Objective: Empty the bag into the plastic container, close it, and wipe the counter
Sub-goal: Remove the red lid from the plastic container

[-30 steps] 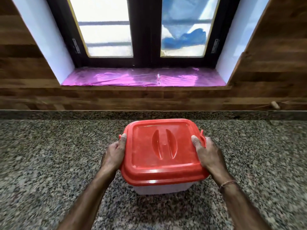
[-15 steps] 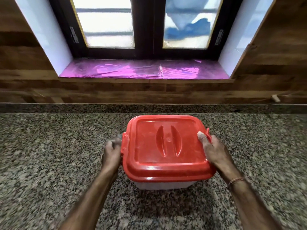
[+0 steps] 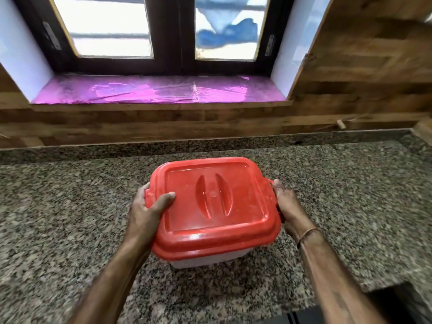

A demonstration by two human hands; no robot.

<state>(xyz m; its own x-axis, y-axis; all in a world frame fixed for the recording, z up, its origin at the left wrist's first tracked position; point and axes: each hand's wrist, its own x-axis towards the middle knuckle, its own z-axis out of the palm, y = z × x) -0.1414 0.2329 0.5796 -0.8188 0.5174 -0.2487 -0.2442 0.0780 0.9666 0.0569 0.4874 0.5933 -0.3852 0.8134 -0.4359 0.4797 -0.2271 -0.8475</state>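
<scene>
A white plastic container (image 3: 205,260) with a red lid (image 3: 215,204) stands on the speckled granite counter (image 3: 70,218), in the middle of the view. The lid sits on top of the container. My left hand (image 3: 147,211) grips the lid's left edge, with the thumb lying on top of the lid. My right hand (image 3: 289,209) holds the lid's right edge by its small side tab, fingers wrapped under the rim. No bag and no cloth are in view.
A wooden wall (image 3: 163,125) rises behind the counter, with a window and a sill covered in shiny pink film (image 3: 159,90). At the lower right the counter ends at an edge (image 3: 383,286) with a dark gap below.
My left thumb has come up onto the lid's top. My right thumb has slid off the top to the lid's side tab. The view has shifted, and the container sits slightly turned.
</scene>
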